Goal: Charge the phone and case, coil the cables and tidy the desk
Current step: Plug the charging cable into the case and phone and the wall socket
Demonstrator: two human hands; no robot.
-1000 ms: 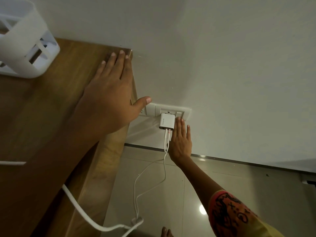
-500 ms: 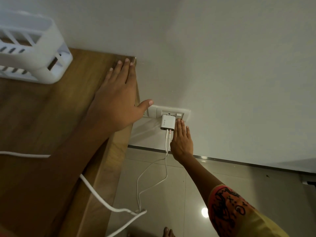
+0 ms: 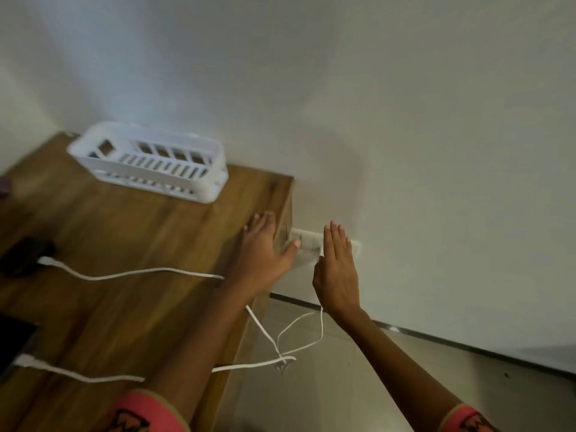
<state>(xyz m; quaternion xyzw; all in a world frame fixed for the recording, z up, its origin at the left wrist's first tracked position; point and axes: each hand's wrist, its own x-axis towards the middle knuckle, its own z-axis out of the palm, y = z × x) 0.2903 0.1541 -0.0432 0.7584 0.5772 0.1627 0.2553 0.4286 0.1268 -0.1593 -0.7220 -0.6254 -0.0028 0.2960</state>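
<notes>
My left hand (image 3: 263, 252) lies flat on the right edge of the wooden desk (image 3: 131, 244), its thumb over the side. My right hand (image 3: 338, 269) is open with straight fingers in front of the white wall socket (image 3: 307, 240) and hides the charger. Two white cables run across the desk. One cable (image 3: 124, 274) is plugged into a small dark case (image 3: 21, 255) at the left. The other cable (image 3: 78, 374) goes into a black phone (image 3: 14, 341) at the lower left. Both cables drop off the desk edge and loop above the floor.
A white slotted plastic basket (image 3: 149, 162) stands at the back of the desk against the wall. Grey floor tiles (image 3: 343, 385) lie to the right of the desk. A dark skirting strip runs along the wall's foot.
The view has pulled back and up, so the basket, case and phone now show. My right hand has come away from the charger and lifted in front of the socket. My left hand stays on the desk edge.
</notes>
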